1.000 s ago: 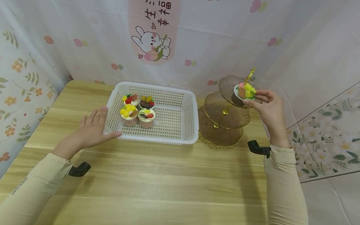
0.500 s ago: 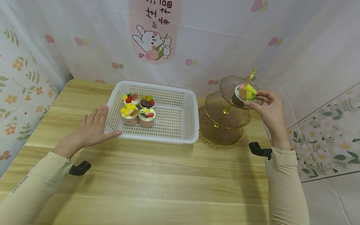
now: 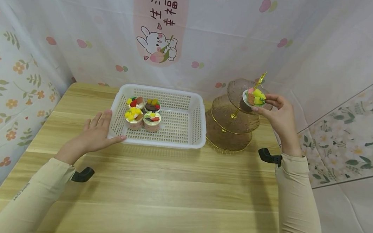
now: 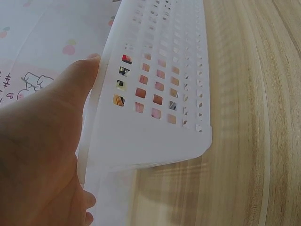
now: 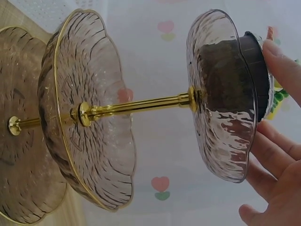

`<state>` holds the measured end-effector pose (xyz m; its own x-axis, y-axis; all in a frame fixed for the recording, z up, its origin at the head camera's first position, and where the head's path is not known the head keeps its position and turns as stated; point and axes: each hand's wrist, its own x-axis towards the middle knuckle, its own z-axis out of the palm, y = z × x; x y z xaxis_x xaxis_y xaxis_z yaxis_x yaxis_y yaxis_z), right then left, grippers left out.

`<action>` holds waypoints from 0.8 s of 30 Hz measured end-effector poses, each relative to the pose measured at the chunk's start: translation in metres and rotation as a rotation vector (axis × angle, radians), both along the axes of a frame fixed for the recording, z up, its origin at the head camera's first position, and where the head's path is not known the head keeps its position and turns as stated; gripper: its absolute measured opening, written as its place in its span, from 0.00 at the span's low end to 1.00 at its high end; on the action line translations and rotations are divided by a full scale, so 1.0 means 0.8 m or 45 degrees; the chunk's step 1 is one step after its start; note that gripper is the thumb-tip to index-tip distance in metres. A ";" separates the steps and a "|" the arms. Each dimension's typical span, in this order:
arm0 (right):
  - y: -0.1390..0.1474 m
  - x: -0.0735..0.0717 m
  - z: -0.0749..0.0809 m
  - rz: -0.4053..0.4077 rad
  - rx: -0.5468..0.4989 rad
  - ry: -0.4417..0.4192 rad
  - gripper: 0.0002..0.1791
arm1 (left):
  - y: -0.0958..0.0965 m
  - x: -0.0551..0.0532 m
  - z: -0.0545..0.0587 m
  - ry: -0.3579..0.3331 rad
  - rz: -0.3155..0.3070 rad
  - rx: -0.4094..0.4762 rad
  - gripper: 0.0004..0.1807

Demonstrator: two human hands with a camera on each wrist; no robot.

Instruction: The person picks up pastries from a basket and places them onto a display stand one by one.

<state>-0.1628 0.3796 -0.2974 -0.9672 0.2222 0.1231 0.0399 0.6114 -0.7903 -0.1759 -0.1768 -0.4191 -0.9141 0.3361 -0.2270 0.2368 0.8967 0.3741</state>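
My right hand (image 3: 279,114) pinches a cupcake (image 3: 254,98) by its edge, thumb on one side and fingers on the other. The cupcake has a dark brown cup and yellow, green and brown fruit toppings. It is at the top plate (image 5: 218,155) of a three-tier stand (image 3: 235,119) of clear brownish plates on a gold post. In the right wrist view, its cup shows through that plate. Fingers spread, my left hand (image 3: 95,133) rests on the left end of a white plastic basket (image 3: 163,143), thumb at the front rim. Several fruit-topped cupcakes (image 3: 143,116) stand in the basket's left half.
A wooden table (image 3: 167,189) carries the basket and, to its right, the stand. A gold handle (image 3: 261,79) rises from the stand's top, just behind the held cupcake. Printed curtains (image 3: 206,36) hang close behind the table.
My right hand and its cupcake have moved very slightly down and to the right at the stand's top plate. My left hand and the basket hold their place.
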 end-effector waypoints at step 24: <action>-0.051 0.057 0.065 -0.168 -0.282 0.724 0.27 | 0.000 -0.001 -0.003 -0.031 0.019 0.050 0.66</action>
<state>-0.1169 0.3391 -0.2458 -0.7266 0.4148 0.5477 -0.3600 0.4492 -0.8177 -0.1769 -0.1769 -0.4214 -0.9134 0.3316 -0.2361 0.2141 0.8846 0.4144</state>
